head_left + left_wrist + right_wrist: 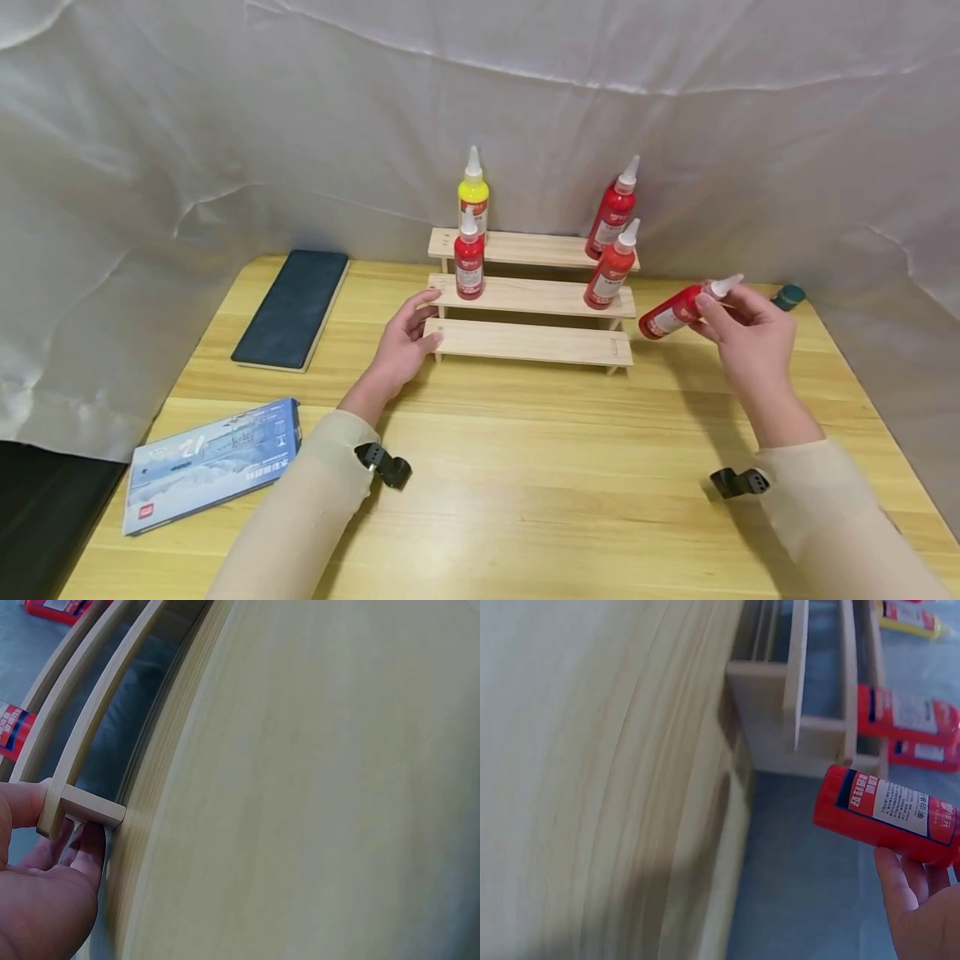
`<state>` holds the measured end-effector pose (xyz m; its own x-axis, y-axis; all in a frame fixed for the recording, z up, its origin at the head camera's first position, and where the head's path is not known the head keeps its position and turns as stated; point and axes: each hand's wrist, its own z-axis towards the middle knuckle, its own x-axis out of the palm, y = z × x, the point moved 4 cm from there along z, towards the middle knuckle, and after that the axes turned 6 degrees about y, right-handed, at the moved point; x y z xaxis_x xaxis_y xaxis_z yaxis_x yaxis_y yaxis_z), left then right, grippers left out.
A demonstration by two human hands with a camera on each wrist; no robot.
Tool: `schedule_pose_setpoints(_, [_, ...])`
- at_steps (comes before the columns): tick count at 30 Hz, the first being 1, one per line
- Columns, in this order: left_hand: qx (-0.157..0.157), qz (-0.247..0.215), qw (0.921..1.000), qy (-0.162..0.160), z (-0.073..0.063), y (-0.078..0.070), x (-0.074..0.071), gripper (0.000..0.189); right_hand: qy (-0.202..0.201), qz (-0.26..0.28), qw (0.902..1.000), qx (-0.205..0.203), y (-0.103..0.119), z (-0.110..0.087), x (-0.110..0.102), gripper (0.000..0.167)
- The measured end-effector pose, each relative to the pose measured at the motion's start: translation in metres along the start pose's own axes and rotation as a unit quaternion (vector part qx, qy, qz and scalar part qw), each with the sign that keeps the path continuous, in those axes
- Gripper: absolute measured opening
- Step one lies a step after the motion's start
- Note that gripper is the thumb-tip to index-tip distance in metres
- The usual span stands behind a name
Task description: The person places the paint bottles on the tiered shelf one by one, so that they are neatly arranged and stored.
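A three-step wooden display stand [528,342] stands at the back of the table. My left hand [401,346] grips its left end, thumb at the front step and fingers curled about the side. Held by its neck in my right hand [757,346], a red squeeze bottle [670,314] with a white nozzle tilts in the air just right of the stand. On the top step are a yellow bottle [473,193] at the left and a red bottle [609,218] at the right. The middle step bears a red bottle at the left [469,271] and another at the right [609,277].
A dark-covered notebook [292,308] lies left of the stand, and a flat blue box [213,462] lies nearer on the left. A small dark green object [788,297] lies beyond my right hand. Grey cloth [360,125] hangs behind the table [510,483].
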<state>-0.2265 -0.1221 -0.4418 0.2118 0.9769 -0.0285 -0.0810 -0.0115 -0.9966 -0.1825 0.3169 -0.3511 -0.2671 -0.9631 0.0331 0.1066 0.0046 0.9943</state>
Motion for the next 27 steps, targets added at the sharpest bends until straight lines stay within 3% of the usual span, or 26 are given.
schedule_pose_setpoints(9, [-0.006, -0.001, 1.0000, -0.006, -0.001, 0.001, -0.001, 0.063, 0.045, 0.012, 0.9984, -0.031, 0.012, -0.019, 0.029, 0.041])
schedule_pose_setpoints(21, [-0.002, 0.008, 1.0000, -0.002, -0.002, -0.001, 0.000, 0.063, 0.110, 0.003, 0.9901, -0.088, 0.014, -0.026, 0.084, 0.026])
schedule_pose_setpoints(27, [0.002, 0.007, 1.0000, 0.002, -0.001, -0.001, 0.000, 0.063, 0.130, -0.029, 0.9880, -0.078, 0.012, -0.024, 0.111, 0.027])
